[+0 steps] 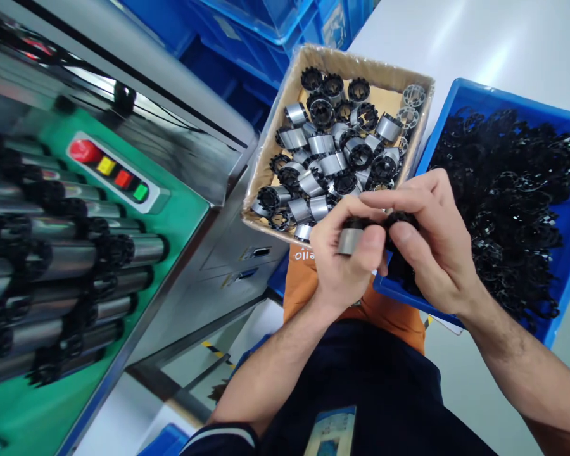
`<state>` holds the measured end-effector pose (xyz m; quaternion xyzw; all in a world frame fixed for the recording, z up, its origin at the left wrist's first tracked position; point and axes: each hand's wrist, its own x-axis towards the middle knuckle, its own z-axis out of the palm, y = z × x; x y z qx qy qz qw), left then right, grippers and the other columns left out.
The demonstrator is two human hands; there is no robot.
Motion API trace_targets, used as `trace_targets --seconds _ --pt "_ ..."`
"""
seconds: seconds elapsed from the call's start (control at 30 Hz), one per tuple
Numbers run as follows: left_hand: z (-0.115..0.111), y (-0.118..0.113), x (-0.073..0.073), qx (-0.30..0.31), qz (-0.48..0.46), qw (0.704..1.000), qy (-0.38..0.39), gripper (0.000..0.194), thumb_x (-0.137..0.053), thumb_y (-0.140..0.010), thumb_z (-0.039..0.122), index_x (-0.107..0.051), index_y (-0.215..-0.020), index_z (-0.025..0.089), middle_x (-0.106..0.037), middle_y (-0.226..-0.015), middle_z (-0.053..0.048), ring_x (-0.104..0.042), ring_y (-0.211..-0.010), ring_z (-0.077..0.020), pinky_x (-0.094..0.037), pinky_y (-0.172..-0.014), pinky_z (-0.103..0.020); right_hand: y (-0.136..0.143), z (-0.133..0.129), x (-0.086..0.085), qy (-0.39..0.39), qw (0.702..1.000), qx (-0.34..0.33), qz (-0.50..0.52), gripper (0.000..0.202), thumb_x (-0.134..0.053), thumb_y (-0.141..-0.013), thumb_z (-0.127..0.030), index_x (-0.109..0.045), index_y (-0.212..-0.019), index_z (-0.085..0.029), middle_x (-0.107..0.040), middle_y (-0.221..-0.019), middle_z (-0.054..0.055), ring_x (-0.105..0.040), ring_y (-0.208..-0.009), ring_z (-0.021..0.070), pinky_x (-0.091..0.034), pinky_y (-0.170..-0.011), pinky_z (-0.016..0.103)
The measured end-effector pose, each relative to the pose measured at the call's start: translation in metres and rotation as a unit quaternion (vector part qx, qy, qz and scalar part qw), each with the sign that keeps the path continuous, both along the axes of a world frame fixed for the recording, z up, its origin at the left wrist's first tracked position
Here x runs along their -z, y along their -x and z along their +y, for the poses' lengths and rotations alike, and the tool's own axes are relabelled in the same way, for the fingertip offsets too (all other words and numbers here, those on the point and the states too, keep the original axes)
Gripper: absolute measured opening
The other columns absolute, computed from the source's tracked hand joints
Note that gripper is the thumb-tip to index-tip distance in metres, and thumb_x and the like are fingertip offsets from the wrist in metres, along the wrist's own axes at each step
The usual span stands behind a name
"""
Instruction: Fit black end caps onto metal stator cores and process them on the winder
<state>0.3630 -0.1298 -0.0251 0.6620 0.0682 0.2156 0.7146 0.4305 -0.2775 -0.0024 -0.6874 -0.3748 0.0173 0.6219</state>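
Closed around a short silver motor core [350, 241] with a black end, my left hand [335, 269] has its thumb laid along the near side. Close against it on the right, my right hand [439, 247] pinches a black plastic end ring [399, 218] between thumb and fingers. The core and ring meet or nearly meet; fingers hide the exact contact. Just beyond my hands is a film-wrapped cardboard box [375, 73] of similar silver cores with black toothed ends [332, 163]. A blue bin [532, 101] heaped with black plastic rings [508, 190] stands by my right hand.
On the left, a green machine surface [180, 218] carries rows of silver-and-black cores [71, 259]. A button panel [116, 172] with a red stop knob sits there. Blue crates [266, 38] are stacked behind the box. A white tabletop [541, 38] lies at the upper right.
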Motion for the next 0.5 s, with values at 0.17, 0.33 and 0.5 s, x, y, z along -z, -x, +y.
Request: trace_targets --seconds 0.17,0.33,0.5 --pt "0.014 -0.001 0.002 0.011 0.007 0.998 0.055 0.06 -0.071 -0.113 0.082 -0.079 -0.094 0.025 -0.063 -0.062 0.004 -0.056 -0.036 -0.0105 -0.034 -0.034 -0.021 -0.001 0.003 0.008 -0.059 0.996 -0.002 0.066 0.032 -0.082 -0.115 -0.033 -0.079 -0.147 -0.037 -0.081 -0.108 0.0 -0.08 -0.087 0.0202 -0.071 -0.078 0.037" --pt "0.026 0.0 0.012 0.012 0.028 0.997 0.068 0.078 -0.065 -0.104 0.1 -0.08 -0.092 0.025 -0.073 -0.075 -0.002 -0.067 -0.049 -0.0144 -0.049 -0.042 -0.025 0.004 0.006 0.016 -0.118 0.985 0.001 0.124 0.024 -0.095 -0.108 -0.03 -0.078 -0.125 -0.03 -0.081 -0.1 -0.002 -0.075 -0.068 0.0129 -0.063 -0.058 0.025" --pt "0.025 0.005 0.013 0.032 0.02 0.995 0.087 0.074 -0.062 -0.107 0.098 -0.081 -0.127 0.03 -0.065 -0.076 0.002 -0.044 -0.044 -0.0078 -0.035 -0.039 -0.021 0.002 0.003 0.016 -0.071 0.992 0.017 0.098 0.018 -0.093 -0.109 -0.035 -0.089 -0.126 -0.034 -0.088 -0.114 0.005 -0.083 -0.087 0.0226 -0.074 -0.071 0.038"
